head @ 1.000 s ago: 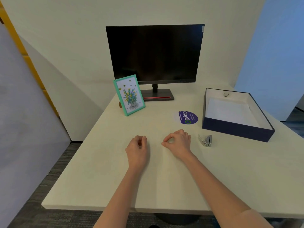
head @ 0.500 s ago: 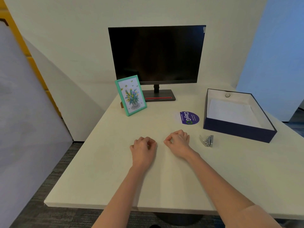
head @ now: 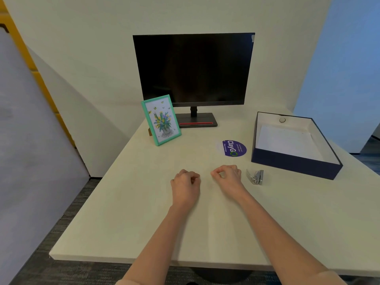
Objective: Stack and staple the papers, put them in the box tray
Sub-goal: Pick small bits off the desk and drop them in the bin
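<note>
White papers lie flat inside the dark blue box tray at the right of the desk. A small silver stapler rests on the desk just left of the tray's near corner. My left hand and my right hand rest side by side on the desk in the middle, both curled into loose fists with nothing in them. The right hand is a short way left of the stapler and does not touch it.
A dark monitor stands at the back of the pale desk. A teal picture frame leans in front of its left side. A round purple sticker lies between monitor and hands. A small round disc sits in the tray's far end.
Both hands have curled tighter into fists and shifted slightly; the view has tilted a little. Papers, stapler and tray have not moved.
</note>
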A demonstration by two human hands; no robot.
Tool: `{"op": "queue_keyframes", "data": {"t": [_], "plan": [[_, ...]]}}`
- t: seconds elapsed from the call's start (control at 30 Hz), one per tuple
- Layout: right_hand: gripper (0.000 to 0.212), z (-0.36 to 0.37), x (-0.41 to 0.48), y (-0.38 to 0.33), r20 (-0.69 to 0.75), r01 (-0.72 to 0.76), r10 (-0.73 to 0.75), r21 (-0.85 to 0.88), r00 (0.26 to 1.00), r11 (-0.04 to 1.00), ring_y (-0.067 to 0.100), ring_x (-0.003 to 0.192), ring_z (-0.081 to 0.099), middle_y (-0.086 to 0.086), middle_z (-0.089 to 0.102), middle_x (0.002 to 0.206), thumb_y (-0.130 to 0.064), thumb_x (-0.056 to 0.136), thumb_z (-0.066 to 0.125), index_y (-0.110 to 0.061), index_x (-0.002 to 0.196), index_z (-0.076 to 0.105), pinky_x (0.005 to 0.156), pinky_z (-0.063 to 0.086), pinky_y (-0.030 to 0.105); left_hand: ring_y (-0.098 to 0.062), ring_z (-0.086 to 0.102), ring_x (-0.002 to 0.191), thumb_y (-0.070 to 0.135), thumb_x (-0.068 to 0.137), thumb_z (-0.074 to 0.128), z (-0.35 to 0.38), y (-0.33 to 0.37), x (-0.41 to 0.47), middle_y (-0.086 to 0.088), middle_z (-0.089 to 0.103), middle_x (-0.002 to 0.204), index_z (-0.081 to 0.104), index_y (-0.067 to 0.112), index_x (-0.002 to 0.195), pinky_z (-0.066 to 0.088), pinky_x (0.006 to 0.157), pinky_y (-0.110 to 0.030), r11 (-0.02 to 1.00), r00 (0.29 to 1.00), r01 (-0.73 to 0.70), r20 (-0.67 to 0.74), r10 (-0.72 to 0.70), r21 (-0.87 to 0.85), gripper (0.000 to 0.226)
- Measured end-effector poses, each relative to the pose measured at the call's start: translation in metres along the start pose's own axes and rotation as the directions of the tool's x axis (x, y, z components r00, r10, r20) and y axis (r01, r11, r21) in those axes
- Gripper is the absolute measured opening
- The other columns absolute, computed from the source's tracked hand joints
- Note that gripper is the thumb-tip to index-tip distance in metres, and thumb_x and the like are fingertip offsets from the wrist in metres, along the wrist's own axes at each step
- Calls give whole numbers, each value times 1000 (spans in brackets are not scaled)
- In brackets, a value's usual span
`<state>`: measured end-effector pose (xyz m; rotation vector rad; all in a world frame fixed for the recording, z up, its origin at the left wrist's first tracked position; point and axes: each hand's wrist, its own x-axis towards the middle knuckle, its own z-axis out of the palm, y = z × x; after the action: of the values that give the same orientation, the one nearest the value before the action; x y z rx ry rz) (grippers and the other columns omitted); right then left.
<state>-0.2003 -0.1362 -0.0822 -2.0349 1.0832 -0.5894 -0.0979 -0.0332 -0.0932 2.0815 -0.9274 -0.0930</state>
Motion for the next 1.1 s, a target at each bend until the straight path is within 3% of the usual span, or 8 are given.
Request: {"op": "queue_keyframes", "data": {"t": [0.13, 0.27, 0.57, 0.8, 0.97, 1.1], "plan": [[18, 0, 1, 0, -2, -8, 8, 16, 1000, 1000, 28, 125, 32, 9, 45, 126, -31, 90, 58, -19, 101, 67, 111, 26, 36, -9, 58, 86, 32, 80, 68, -10, -3, 12, 9, 59, 88, 69, 29, 97, 25, 84, -29, 1000, 995, 3, 96, -1, -18, 17], [19, 0, 2, 0, 1, -11, 11, 12, 1000, 1000, 28, 125, 32, 9, 45, 127, -33, 90, 58, -20, 102, 66, 111, 26, 36, -4, 53, 79, 41, 74, 74, -13, -5, 24, 13, 52, 83, 71, 33, 90, 21, 83, -29, 999, 978, -36, 207, 36, -1, 18], [18, -2, 2, 0, 21, -14, 14, 27, 1000, 1000, 28, 127, 31, 9, 44, 127, -31, 90, 58, -19, 101, 66, 111, 26, 36, -3, 52, 77, 38, 73, 75, -11, -5, 32, 12, 58, 79, 67, 34, 71, 24, 83, -31, 998, 973, -55, 225, 55, -6, 9], [19, -1, 3, 0, 28, -20, 20, 0, 999, 1000, 29, 127, 32, 9, 44, 128, -33, 90, 57, -21, 102, 65, 111, 27, 37, -6, 53, 75, 34, 77, 72, -9, -4, 33, 12, 61, 74, 68, 28, 75, 26, 83, -32, 996, 969, -86, 234, 77, 26, 7], [21, -1, 3, -1, 43, -33, 33, 8, 999, 999, 29, 128, 31, 10, 44, 129, -34, 90, 57, -20, 104, 65, 111, 27, 36, -8, 53, 78, 32, 83, 66, -8, -3, 31, 10, 61, 81, 64, 27, 80, 24, 83, -30, 986, 964, -151, 233, 132, 69, 7], [21, -3, 4, -3, 53, -41, 40, 21, 998, 999, 29, 129, 30, 10, 43, 129, -33, 90, 57, -20, 104, 65, 111, 27, 35, -7, 53, 74, 33, 82, 68, -10, -2, 32, 12, 61, 76, 63, 28, 76, 28, 84, -31, 999, 971, -52, 236, 50, 2, 9]]}}
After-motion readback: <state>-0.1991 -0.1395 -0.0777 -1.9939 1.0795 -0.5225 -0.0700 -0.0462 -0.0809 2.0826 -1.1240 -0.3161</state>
